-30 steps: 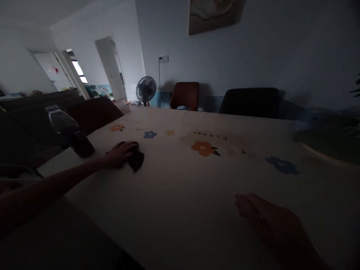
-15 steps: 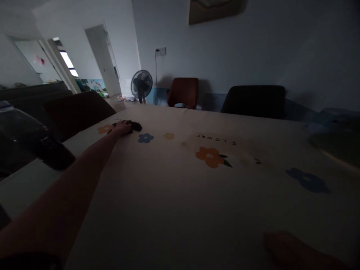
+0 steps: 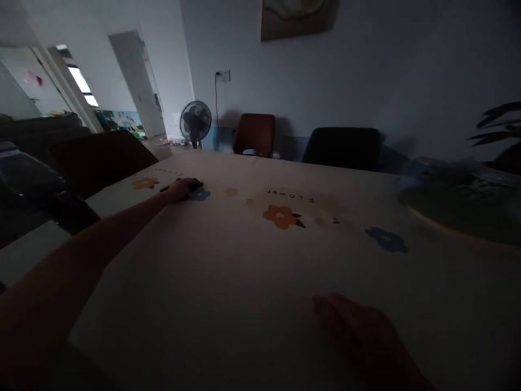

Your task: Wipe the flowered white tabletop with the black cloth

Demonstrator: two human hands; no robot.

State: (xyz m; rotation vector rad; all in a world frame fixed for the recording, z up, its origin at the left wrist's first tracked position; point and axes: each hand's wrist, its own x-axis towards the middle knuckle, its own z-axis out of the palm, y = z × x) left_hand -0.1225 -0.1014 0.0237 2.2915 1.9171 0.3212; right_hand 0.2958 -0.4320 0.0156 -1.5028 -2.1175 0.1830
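Note:
Stretched far over the table, my left hand [image 3: 182,190] presses down on a dark, soft-looking cloth [image 3: 197,184] that shows past the fingers. It lies beside a printed blue flower on the pale tablecloth [image 3: 228,260]. My right hand [image 3: 358,326] is low over the near right of the tablecloth, fingers together and curled. Nothing shows in it, though dim light blurs its underside.
A large bottle with dark contents [image 3: 49,195] stands left of my arm. A round green item under clear plastic [image 3: 459,201] sits at the right. Behind are a brown chair [image 3: 254,133], a black chair [image 3: 344,145] and a fan [image 3: 196,122].
My left hand and the cloth have shifted right across the print, now beside the blue flower. My right hand has come further into view, up and left. The view has turned right.

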